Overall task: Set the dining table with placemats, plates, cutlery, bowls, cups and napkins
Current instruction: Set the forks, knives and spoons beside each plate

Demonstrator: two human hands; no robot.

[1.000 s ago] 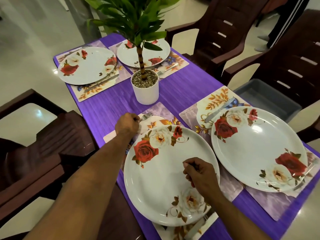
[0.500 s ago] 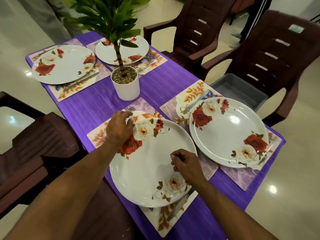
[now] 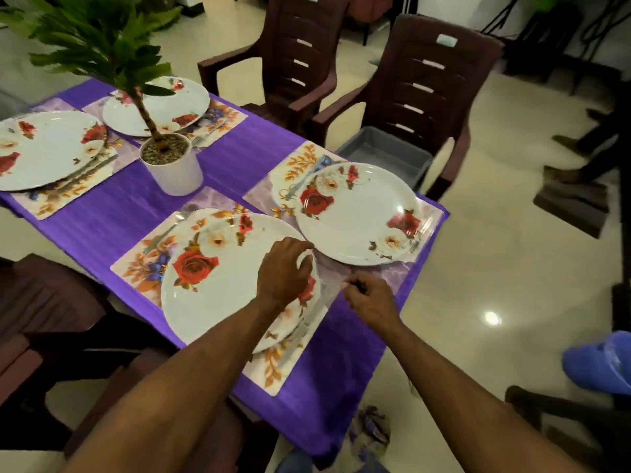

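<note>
The left hand [image 3: 285,268] has crossed the nearest plate [image 3: 225,278] from its fork side and now grips its right rim; the right hand [image 3: 367,295], beside that rim, pinches something unclear, so the setting is likely being finished.

Potted plant [image 3: 170,162] blocks centre; purple cloth [image 3: 239,155] open

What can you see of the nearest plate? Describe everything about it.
The nearest plate is round, white and glossy, printed with red and cream roses. It lies flat on a floral placemat at the table's near end. The left hand rests on its right rim, fingers curled at the edge. A fork lies beside it.
</note>
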